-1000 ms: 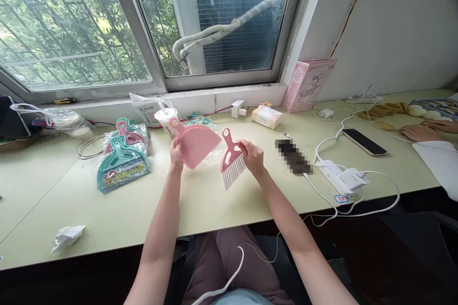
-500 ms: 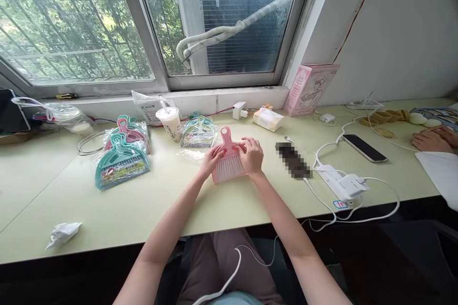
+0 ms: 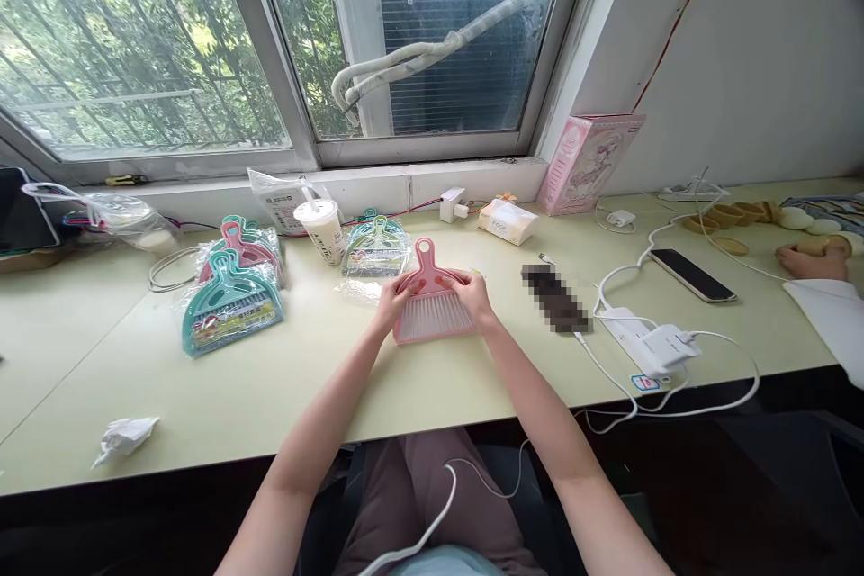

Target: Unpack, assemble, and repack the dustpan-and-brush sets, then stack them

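Observation:
A small pink dustpan [image 3: 436, 331] lies flat on the pale green desk [image 3: 270, 387], and a pink hand brush [image 3: 432, 310] with whitish bristles is nested inside it. My left hand [image 3: 393, 292] grips the set's left shoulder. My right hand [image 3: 472, 291] grips its right shoulder. Both hands have curled fingers pressing on the brush and pan. The looped pink handle [image 3: 425, 249] points toward the window.
Bagged teal and pink dustpan sets [image 3: 229, 306] lie at left, another bagged set [image 3: 375, 250] beside a lidded drink cup [image 3: 319, 228]. A crumpled tissue [image 3: 125, 435] sits near the front edge. Power strip [image 3: 641, 344], white cables and a phone [image 3: 692, 274] are at right. Another person's hand [image 3: 806, 263] rests far right.
A second ago my hands held the pan and brush apart in the air. The brush has gone into the pan, the set lies on the desk, and both hands moved to its shoulders.

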`<state>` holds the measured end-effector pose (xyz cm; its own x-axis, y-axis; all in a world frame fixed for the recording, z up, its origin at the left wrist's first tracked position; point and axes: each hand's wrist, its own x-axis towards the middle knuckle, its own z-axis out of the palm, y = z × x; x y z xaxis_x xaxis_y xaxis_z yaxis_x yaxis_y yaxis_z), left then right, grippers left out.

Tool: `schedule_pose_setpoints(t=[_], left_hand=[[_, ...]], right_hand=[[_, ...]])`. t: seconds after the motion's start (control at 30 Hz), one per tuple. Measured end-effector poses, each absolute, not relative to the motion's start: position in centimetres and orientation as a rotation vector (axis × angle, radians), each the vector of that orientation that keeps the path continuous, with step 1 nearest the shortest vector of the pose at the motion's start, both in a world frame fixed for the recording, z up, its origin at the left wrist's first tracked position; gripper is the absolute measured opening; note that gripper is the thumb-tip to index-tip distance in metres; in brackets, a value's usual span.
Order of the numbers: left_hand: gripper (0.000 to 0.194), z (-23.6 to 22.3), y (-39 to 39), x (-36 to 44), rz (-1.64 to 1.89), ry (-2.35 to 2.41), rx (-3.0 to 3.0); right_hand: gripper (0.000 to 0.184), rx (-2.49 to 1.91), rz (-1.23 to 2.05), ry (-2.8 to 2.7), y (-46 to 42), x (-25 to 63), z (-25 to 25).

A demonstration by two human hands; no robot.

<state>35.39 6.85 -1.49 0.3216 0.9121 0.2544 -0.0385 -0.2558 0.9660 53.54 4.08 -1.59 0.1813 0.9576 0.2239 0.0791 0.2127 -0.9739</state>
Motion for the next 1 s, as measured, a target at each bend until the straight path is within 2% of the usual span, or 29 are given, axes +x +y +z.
schedule_pose_setpoints(t=[0.57, 0.67, 0.8, 0.87, 1.0], left_hand=[[0.041, -1.4, 6.8, 35.3, 1.189, 0.93, 1.65], [0.039, -1.1, 6.7, 35.3, 1.18, 0.92, 1.661], [0.04, -1.1, 7.0, 35.2, 1.226, 0.893, 1.499], [0.043, -1.2, 7.6, 34.9, 1.281, 0.911, 1.319], [0.05, -1.4, 9.3, 33.5, 1.233, 0.842, 0.947]], right_hand=[[0.024, -1.373, 0.727, -1.147, 3.9, 52.9, -2.0], [0.028, -1.283, 0.793, -1.201, 4.0, 53.0, -1.7], [0.047, -1.175, 0.939, -1.251, 4.4, 54.5, -1.3], [0.053, -1.392, 0.783, -1.22, 4.7, 56.0, -1.6], [0.042, -2.019, 0.212, -1.278, 5.1, 58.7, -3.1]])
